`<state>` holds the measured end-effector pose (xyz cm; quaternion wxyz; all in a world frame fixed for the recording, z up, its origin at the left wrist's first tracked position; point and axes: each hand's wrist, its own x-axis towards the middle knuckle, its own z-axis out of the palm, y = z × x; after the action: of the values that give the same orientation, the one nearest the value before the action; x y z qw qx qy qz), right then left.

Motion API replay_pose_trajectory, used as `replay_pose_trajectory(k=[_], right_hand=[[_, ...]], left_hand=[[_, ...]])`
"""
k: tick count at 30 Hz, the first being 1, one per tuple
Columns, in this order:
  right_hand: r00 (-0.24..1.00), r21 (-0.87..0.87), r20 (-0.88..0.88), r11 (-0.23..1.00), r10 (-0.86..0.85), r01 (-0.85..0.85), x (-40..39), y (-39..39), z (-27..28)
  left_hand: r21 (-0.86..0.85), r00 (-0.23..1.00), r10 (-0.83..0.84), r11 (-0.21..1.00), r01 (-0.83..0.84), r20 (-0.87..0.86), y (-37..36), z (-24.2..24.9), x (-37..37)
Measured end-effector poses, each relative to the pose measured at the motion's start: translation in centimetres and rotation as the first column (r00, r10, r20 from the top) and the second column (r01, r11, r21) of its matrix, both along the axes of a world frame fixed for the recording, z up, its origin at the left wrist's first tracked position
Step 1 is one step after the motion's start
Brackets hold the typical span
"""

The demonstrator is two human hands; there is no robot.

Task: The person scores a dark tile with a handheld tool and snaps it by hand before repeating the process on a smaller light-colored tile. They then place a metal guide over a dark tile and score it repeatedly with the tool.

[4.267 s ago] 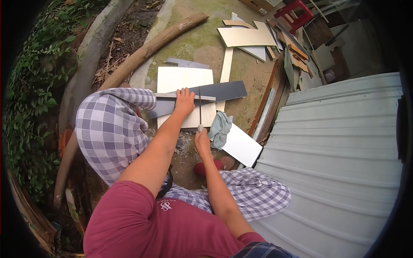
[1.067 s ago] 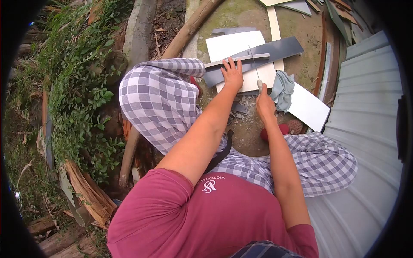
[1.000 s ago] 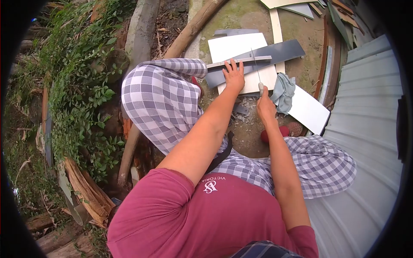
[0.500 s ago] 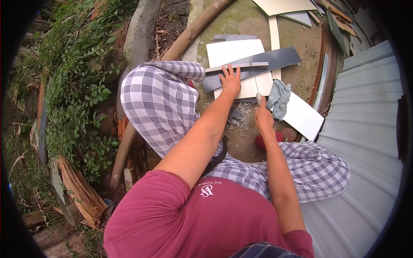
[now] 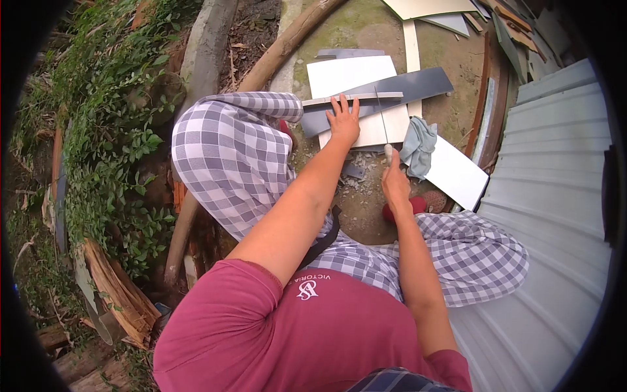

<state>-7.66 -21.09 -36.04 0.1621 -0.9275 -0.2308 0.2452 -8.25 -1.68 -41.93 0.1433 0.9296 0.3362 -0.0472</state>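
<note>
My left hand [image 5: 343,122] lies with spread fingers on a narrow pale strip [image 5: 385,96] and the dark grey board [image 5: 418,83] under it. That board rests across a white panel [image 5: 349,73]. My right hand [image 5: 394,179] is wrapped round the pale handle [image 5: 388,151] of a thin tool. The tool's slim shaft [image 5: 383,121] reaches up over the panel and the dark board to the strip. Just right of the handle lies a crumpled grey-green cloth [image 5: 418,147], partly on another white board [image 5: 457,173].
Small grey chips [image 5: 369,176] lie on the ground below the panel. A wooden pole [image 5: 287,49] runs along the left, beside leafy plants [image 5: 117,144]. Corrugated metal sheeting [image 5: 548,196] stands on the right. More board pieces [image 5: 431,8] are at the top.
The whole view has shifted slightly, moving the scene a little left. The tool's shaft now reaches farther up over the dark board. My left hand stays on the strip.
</note>
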Motion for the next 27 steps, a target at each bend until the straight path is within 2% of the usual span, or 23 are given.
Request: replay_pose_trajectory(k=[8, 13, 17, 21, 24, 27], right_hand=[[0.998, 0.011, 0.048, 0.999, 0.039, -0.04, 2.3, 1.8, 0.0], [0.999, -0.03, 0.021, 0.999, 0.027, -0.026, 0.4, 0.3, 0.7], [1.0, -0.007, 0.017, 1.0, 0.025, -0.025, 1.4, 2.0, 0.1], [0.998, -0.042, -0.057, 0.999, 0.009, -0.011, -0.7, 0.5, 1.4], [0.998, -0.037, -0.052, 0.999, 0.025, -0.027, -1.1, 0.5, 1.4], [0.999, 0.024, -0.027, 1.0, -0.017, 0.017, 1.0, 1.7, 0.1]], left_hand=[[-0.053, 0.999, 0.042, 0.998, -0.041, 0.029, 0.3, 0.2, 0.1], [-0.007, 0.998, 0.028, 1.0, -0.028, 0.063, 0.4, -0.4, 0.3], [-0.004, 0.997, 0.009, 1.0, -0.008, 0.08, 0.0, -0.4, 0.1], [0.04, 0.998, -0.007, 0.999, 0.005, 0.058, 0.4, -2.0, -0.1], [0.078, 0.998, -0.016, 0.997, 0.011, 0.067, 0.2, -2.1, 0.2], [0.034, 0.997, 0.001, 0.999, -0.004, 0.075, -0.3, -1.4, -0.2]])
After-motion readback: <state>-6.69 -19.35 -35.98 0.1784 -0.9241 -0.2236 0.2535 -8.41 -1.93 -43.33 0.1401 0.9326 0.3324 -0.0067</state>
